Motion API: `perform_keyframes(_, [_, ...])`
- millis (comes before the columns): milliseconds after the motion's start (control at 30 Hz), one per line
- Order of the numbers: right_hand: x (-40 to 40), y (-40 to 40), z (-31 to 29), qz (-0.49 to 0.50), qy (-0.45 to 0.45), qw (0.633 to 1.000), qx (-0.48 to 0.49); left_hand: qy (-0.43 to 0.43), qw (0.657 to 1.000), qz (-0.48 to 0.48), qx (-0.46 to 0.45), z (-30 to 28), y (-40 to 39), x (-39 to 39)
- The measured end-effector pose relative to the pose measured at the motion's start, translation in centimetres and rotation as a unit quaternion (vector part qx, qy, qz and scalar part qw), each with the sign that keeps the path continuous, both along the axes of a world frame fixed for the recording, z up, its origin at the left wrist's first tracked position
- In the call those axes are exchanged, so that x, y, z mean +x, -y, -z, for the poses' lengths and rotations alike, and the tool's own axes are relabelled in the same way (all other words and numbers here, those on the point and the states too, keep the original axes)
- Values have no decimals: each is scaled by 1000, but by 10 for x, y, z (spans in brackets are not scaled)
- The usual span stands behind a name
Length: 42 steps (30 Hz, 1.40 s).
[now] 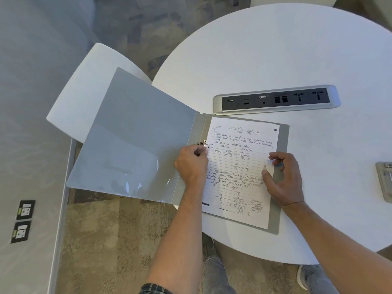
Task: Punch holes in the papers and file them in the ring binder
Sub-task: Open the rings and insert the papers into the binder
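Observation:
A grey ring binder (135, 141) lies open on the white round table (275, 49), its front cover hanging off the table's left edge. A lined sheet of handwritten paper (239, 166) rests on the binder's right half. My left hand (192, 164) sits at the spine, fingers pinched at the metal ring mechanism (203, 143) beside the paper's left edge. My right hand (283, 179) presses on the paper's right edge, fingers bent, thumb on the sheet. A metal hole punch (385, 181) shows partly at the right frame edge.
A silver and black socket strip (275, 99) is set in the table just behind the binder. A white chair (89, 98) stands under the open cover at left. Wall sockets (23, 219) lie low left. My legs are below the table's edge.

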State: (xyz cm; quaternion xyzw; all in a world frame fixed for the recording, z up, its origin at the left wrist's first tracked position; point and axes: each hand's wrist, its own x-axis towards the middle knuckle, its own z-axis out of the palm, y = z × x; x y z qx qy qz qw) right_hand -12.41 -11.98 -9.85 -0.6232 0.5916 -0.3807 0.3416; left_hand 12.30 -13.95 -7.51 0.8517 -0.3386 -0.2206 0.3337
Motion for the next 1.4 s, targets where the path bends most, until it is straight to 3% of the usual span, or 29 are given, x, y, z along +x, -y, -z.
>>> perform_keyframes(233, [-1, 1, 1, -6, -13, 1000, -8, 89, 992, 77, 45, -9, -5, 0])
perform_keyframes(333, [-1, 1, 2, -9, -22, 1000, -9, 115, 991, 63, 33, -15, -26, 6])
perform_keyframes(500, [-1, 1, 1, -9, -26, 1000, -13, 123, 986, 67, 90, -26, -58, 18])
perform_keyframes(700, [-1, -1, 0, -9, -30, 999, -13, 46, 994, 44, 83, -37, -63, 16])
perform_keyframes(1000, [1, -1, -5, -24, -52, 998, -29, 21, 990, 54, 127, -38, -59, 10])
perform_keyframes(1400, [-4, 13, -10, -53, -58, 995, 69, 5, 987, 67, 144, -37, -55, 11])
